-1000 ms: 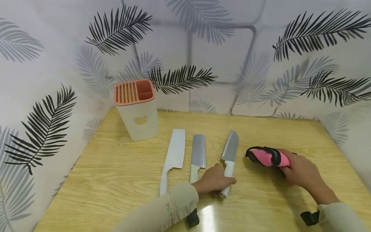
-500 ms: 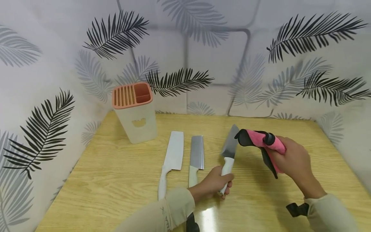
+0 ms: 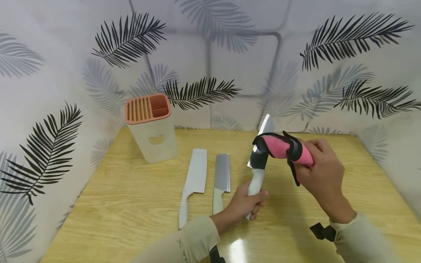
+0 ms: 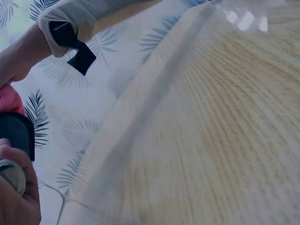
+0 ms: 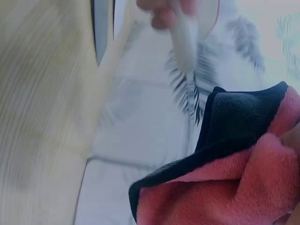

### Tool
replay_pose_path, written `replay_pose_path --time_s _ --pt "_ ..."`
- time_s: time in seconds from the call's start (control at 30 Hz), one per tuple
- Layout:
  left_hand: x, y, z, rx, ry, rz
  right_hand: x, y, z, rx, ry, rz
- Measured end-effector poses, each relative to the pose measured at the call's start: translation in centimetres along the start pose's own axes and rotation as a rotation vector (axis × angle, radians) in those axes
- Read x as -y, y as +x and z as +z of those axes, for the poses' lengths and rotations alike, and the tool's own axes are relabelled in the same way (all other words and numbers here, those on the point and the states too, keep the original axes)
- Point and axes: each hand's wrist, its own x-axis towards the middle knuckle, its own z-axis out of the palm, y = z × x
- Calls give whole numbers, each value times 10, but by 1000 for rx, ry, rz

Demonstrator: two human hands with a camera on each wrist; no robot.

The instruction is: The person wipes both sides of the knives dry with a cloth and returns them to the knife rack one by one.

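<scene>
My left hand [image 3: 243, 202] grips the white handle of a kitchen knife [image 3: 256, 179], its blade tilted up and away above the table. A pink cloth with black edging [image 3: 277, 147] is bunched in my right hand [image 3: 323, 175]. Its black-lined end overlaps the middle of the blade in the head view, leaving the tip showing above. In the right wrist view the cloth [image 5: 206, 201] fills the lower right, and the knife handle [image 5: 183, 44] points down towards it. The left wrist view catches part of my left hand [image 4: 18, 192] round the handle's end.
Two cleavers lie left of my hands: a broad whitish one [image 3: 196, 170] and a narrower one with a pale green handle [image 3: 222, 173]. Behind them stands a white knife block with an orange slotted top [image 3: 152, 142]. A leaf-patterned backdrop [image 3: 227, 58] borders the wooden table.
The knife has risen from the table in my left hand, its tip swinging upward. My right hand has carried the cloth left and up to the blade. Both cleavers stayed put.
</scene>
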Motion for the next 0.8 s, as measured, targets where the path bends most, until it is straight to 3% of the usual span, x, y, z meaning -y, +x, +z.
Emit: replay_pose_path --time_s 0.13,0.3,0.4,0.57,0.8 --pt "-7 -3 3 -51 42 23 23 -7 9 14 69 -116" --pt "-12 -6 4 -84 112 149 41 -26 25 115 184 -360" --pt "-13 -10 -1 -91 218 208 43 -35 32 180 247 -428" --pt "-13 -15 -6 -69 332 235 38 -37 35 196 225 -329" --pt "-14 -23 -1 -38 350 189 16 -10 33 144 192 -173"
